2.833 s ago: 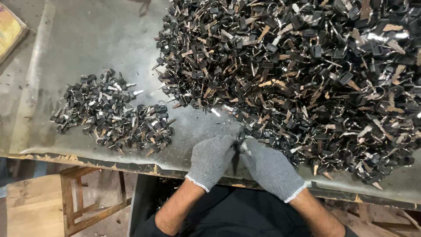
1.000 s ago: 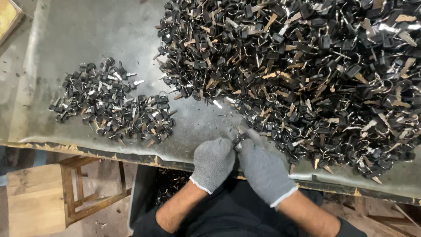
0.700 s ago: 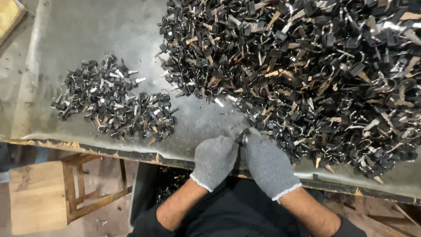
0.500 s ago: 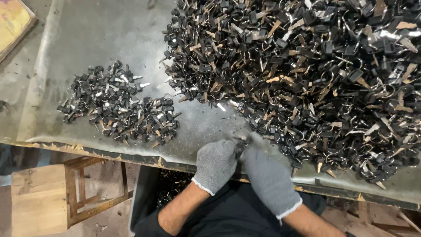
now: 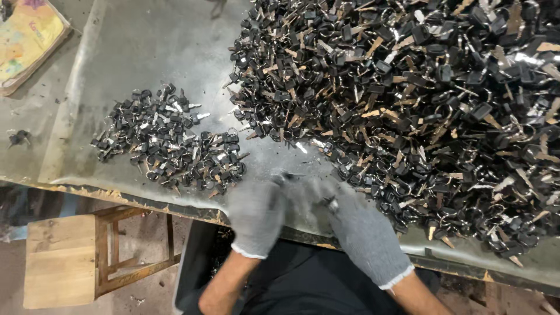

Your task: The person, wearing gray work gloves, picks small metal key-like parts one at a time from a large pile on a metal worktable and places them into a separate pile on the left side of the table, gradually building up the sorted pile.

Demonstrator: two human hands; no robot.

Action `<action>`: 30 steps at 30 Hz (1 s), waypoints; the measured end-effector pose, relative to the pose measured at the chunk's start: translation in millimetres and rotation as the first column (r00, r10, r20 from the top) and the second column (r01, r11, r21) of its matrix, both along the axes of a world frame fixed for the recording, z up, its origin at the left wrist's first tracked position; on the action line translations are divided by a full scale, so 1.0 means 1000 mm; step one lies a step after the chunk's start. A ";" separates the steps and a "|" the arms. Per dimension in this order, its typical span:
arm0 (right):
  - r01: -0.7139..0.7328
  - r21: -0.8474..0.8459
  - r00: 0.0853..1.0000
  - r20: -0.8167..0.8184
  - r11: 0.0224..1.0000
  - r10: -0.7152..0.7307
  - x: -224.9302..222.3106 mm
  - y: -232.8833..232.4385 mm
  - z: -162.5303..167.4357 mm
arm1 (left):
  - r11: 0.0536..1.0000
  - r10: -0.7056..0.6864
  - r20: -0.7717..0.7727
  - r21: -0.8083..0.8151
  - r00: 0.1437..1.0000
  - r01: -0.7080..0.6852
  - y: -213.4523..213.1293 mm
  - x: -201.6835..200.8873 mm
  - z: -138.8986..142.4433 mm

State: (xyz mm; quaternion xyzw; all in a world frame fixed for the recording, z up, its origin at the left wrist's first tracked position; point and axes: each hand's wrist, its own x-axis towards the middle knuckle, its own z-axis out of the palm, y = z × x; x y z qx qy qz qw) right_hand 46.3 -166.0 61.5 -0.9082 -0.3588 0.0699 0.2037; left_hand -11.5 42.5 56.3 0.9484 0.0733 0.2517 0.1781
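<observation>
Both hands have drifted left; left hand [image 5: 256, 214] and right hand [image 5: 361, 233] pinch a blurred key [image 5: 291, 177]; I keep fingertips tight, near table edge [image 5: 146, 201].

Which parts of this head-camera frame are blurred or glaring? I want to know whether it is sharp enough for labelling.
Head view: the grey-gloved left hand and grey-gloved right hand are smeared by motion blur, so the small dark piece between them cannot be made out; the big heap of black-headed metal keys and the small pile of black keys are sharp; bright glints on keys at upper right; the dull grey metal tabletop shows soft sheen.
</observation>
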 end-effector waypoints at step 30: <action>0.102 -0.022 0.995 0.017 0.995 -0.101 -0.009 -0.010 -0.026 | 0.624 0.726 -0.415 0.062 0.548 -0.779 0.184 0.035 0.021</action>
